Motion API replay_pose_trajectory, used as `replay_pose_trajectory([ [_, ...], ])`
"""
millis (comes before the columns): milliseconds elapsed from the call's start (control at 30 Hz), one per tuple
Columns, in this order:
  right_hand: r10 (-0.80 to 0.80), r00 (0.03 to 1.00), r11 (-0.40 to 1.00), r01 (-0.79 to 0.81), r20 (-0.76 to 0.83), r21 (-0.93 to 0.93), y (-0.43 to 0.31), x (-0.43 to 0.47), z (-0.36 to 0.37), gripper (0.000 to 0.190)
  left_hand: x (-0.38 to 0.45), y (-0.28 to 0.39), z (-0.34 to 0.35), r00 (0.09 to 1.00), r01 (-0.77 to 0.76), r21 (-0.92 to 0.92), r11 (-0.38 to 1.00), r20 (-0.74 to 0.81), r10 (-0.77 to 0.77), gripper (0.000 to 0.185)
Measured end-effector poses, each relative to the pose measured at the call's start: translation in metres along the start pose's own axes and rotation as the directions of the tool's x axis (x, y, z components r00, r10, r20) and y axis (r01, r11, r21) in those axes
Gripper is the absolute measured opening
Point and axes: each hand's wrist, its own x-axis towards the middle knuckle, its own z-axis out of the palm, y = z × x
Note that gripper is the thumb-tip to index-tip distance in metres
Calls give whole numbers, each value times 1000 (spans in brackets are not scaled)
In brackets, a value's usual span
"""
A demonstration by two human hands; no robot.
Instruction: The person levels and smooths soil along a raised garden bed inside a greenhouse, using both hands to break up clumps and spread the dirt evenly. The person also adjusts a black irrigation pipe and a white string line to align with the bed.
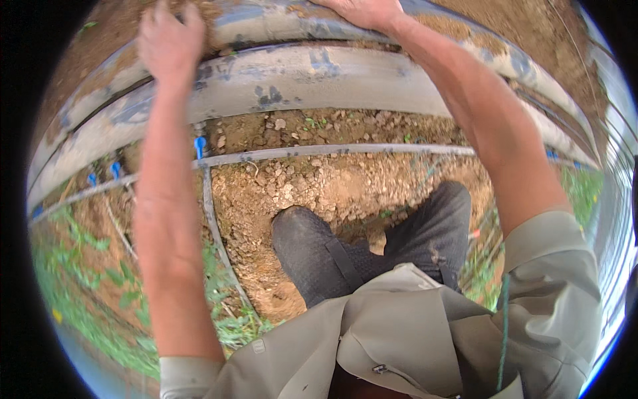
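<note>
My left hand (pixel 172 42) is blurred at the upper left, over brown soil beside the farther large muddy pipe (pixel 279 25); its fingers point away and I cannot tell whether they hold anything. At the top edge, my right hand (pixel 366 11) lies on or just above that same pipe, its fingertips cut off by the frame. A nearer, wider grey pipe (pixel 319 80) with dark smudges runs across beneath both forearms. Closer to me, a thin grey hose (pixel 339 150) runs parallel to it, and a blue valve handle (pixel 200 144) stands by my left forearm.
Stony soil (pixel 344 187) lies between the hose and my knees. A narrow side hose (pixel 217 224) curves towards me. More blue valves (pixel 115 170) sit at the left. Green weeds (pixel 89 299) grow at lower left, and a teal string (pixel 504 329) hangs over my right side.
</note>
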Motion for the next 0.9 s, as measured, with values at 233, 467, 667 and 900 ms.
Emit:
replay_pose_trajectory([
  [233, 144, 958, 807, 32, -249, 589, -3, -57, -37, 83, -68, 102, -64, 747, 664, -380, 644, 319, -583, 82],
  [467, 842, 496, -173, -121, 211, 977, 111, -203, -119, 67, -21, 95, -41, 262, 824, -498, -270, 757, -599, 75],
  [667, 803, 360, -467, -115, 474, 877, 199, -228, -80, 83, -39, 64, -19, 340, 610, -462, -644, 887, -314, 54],
  [900, 674, 472, -662, 47, 568, 748, 233, -220, -86, 64, -40, 77, -57, 290, 507, -403, -762, 912, -290, 59],
])
